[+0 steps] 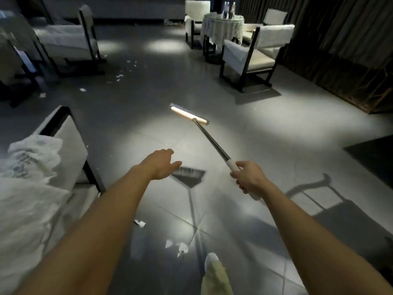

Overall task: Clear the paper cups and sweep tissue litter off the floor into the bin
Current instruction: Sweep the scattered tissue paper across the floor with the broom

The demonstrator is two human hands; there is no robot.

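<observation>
Gripping the broom (pixel 212 143) with the right hand (pixel 251 177), left hand (pixel 161 162) loose and empty, tissue scraps (pixel 180 248) lying behind its head, nearer the feet.

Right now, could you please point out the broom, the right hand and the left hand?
broom (pixel 189 114): head view, wooden head block.
right hand (pixel 249 177): head view, its back.
left hand (pixel 161 163): head view, its back.

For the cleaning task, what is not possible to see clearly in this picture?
Bin: nowhere in the head view.
Paper cups: the round table is far and dim; only bottles show.
Far tissue scraps: too small to count.
Broom bristles: mostly behind the wooden bar.
</observation>
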